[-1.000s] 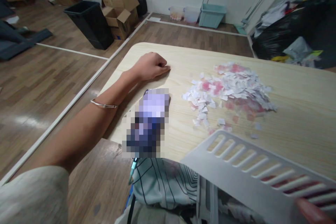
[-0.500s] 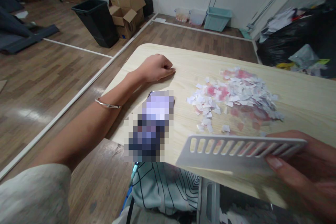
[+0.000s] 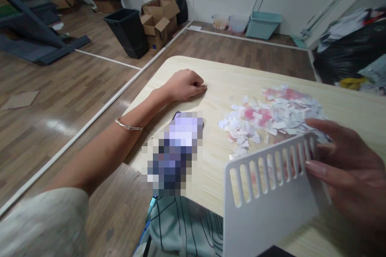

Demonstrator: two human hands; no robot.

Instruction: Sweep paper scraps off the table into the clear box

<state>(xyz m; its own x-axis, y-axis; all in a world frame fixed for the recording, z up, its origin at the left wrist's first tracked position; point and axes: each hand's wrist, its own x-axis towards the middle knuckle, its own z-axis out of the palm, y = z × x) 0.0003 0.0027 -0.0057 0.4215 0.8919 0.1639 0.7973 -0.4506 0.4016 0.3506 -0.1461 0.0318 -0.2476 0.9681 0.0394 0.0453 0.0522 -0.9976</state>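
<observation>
My left hand rests on the pale wooden tabletop as a loose fist, with nothing visible in it. A silver bangle circles that wrist. My right hand pinches the right end of a white plastic panel with a row of long slots, thumb on the near side and fingers behind. The panel stands tilted above the table's near edge, its lower part running out of view. Behind it lies a pile of small white and pink paper scraps. A phone, blurred by pixels, lies between my arms.
On the floor beyond stand a black bin, open cardboard boxes and a teal tub. Black plastic bags are heaped at the right. Striped fabric shows below the table's near edge.
My right hand has turned the slotted panel from lying nearly flat to a steeper tilt, showing its broad face. The view has shifted slightly. My left hand stays on the table.
</observation>
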